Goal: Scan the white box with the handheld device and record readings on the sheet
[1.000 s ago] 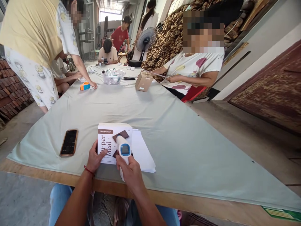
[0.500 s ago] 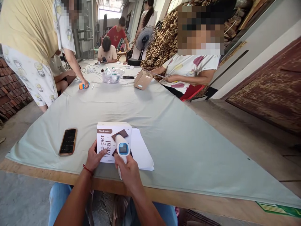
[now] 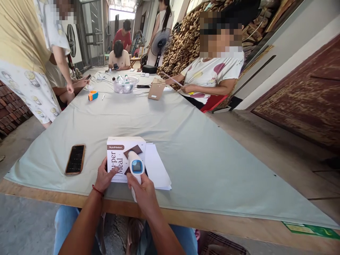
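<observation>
My left hand [image 3: 105, 176] grips the lower left edge of a white box [image 3: 114, 141] printed "NutriMotion" and "Meal", thumb on its front face. The box stands tilted on the cloth near the front of the table. In my right hand [image 3: 143, 189] is a white infrared thermometer [image 3: 137, 167] with a blue-rimmed screen, its head pointed at the box front. Whether it touches the box I cannot tell. Sheets of white paper [image 3: 158, 170] lie to the right of the box, partly behind it. A phone [image 3: 75, 159] in a brown case lies to the left.
A pale green cloth [image 3: 202, 170] covers the long table. Farther back are an orange and blue tape dispenser [image 3: 92, 95], a clear basin [image 3: 124, 86] with bottles, and a cardboard box [image 3: 156, 89]. A person [image 3: 212, 76] sits at the right; another stands at the left.
The standing person at the left has let go of the orange and blue tape dispenser and drawn the hand back. My hands keep the same hold on the box and the thermometer.
</observation>
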Available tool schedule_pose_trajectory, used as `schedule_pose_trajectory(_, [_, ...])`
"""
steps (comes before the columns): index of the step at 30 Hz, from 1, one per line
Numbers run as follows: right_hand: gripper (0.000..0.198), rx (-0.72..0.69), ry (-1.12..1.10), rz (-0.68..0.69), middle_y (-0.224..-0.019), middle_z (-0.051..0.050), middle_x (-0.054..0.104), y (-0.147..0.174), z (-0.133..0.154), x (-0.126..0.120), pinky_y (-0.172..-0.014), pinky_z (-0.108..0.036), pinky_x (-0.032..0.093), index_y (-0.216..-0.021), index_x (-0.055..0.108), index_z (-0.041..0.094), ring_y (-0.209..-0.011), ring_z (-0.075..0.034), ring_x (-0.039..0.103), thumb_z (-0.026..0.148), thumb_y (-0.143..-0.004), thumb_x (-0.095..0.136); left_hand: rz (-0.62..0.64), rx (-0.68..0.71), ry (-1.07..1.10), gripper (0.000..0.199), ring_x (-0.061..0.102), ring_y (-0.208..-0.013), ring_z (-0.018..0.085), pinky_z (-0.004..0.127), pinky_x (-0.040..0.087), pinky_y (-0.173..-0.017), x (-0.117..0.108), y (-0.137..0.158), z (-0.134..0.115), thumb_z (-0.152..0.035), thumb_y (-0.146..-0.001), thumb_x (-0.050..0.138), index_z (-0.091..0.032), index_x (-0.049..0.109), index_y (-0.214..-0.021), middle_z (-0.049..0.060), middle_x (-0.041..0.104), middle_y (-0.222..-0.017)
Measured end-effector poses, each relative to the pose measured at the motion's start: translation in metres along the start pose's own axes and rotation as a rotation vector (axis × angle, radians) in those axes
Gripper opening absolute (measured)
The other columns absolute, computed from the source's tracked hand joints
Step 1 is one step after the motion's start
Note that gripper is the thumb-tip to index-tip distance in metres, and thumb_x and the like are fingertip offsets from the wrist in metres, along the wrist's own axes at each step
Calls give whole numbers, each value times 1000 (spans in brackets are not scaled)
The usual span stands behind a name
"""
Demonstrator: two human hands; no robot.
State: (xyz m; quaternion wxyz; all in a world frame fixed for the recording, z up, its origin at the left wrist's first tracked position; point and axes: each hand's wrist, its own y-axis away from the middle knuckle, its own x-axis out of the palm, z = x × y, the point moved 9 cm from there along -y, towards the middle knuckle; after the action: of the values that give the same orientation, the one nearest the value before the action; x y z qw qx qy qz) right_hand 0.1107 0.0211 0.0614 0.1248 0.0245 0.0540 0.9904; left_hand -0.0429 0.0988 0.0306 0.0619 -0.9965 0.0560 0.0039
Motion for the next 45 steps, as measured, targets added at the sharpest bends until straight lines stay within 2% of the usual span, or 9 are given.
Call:
schedule_pose_trajectory(4, [38,-14,-109,-3,-58,3,52,4,3,-11,-55,-26,39,-70,53,21,-57,-14,47,58,-75,60,-57,11,11,61,66,-94,25,34,53,-79,-6,1,1,-52,-70,72,-14,58,-115,11,70,-106])
schedule_pose_trajectory(8, [40,-19,-116,-53,-63,1,55,9,1,-43,-59,-26,40,-67,54,20,-61,-14,48,59,-76,59,-182,36,9,57,65,-96,26,36,52,-83,-19,2,0,-51,-72,72,-13,58,-112,11,70,-105])
schedule_pose_trajectory(15, [41,-52,-8,-233,-59,1,56,17,3,-110,-56,-27,41,-69,56,19,-57,-15,49,59,-74,62,-292,38,-68,63,65,-95,27,40,53,-83,-31,0,-2,-51,-69,74,-14,58,-117,11,69,-108])
schedule_pose_trajectory(21, [45,-83,167,-390,-53,2,53,20,4,-143,-51,-27,39,-69,55,21,-52,-15,48,65,-69,61,-339,76,-95,60,64,-96,26,39,54,-82,-37,-3,-3,-50,-70,73,-16,57,-117,10,68,-108])
schedule_pose_trajectory(25, [47,-107,229,-459,-55,2,54,23,4,-153,-52,-27,40,-73,57,20,-54,-16,49,67,-69,60,-386,113,-100,61,64,-97,25,40,53,-86,-41,-2,-5,-49,-69,74,-16,55,-117,10,66,-109])
schedule_pose_trajectory(35, [56,-111,312,-485,-70,-4,65,22,1,-156,-56,-29,43,-100,63,16,-63,-20,56,64,-71,59,-677,284,-116,66,60,-99,21,40,50,-91,-66,4,-15,-46,-68,75,-16,43,-118,10,59,-111])
schedule_pose_trajectory(38, [61,-111,354,-470,-78,-6,67,15,-6,-157,-60,-30,45,-107,62,15,-68,-22,59,66,-72,57,-662,276,-119,72,59,-101,22,42,49,-94,-66,-1,-8,-45,-68,75,-17,39,-124,11,56,-115])
schedule_pose_trajectory(41, [60,-125,540,-451,-94,-10,68,0,-8,-159,-69,-33,46,-115,59,16,-84,-26,61,61,-76,53,-639,302,-215,83,50,-117,28,48,40,-104,-64,-4,-9,-44,-65,78,-17,36,-131,14,49,-126])
schedule_pose_trajectory(45, [48,-47,942,-379,-110,-13,63,-30,-14,-158,-77,-34,45,-124,56,18,-101,-27,59,43,-84,48,-804,466,-565,95,26,-135,38,56,19,-114,-57,16,-28,-46,-59,81,-13,35,-135,22,29,-141])
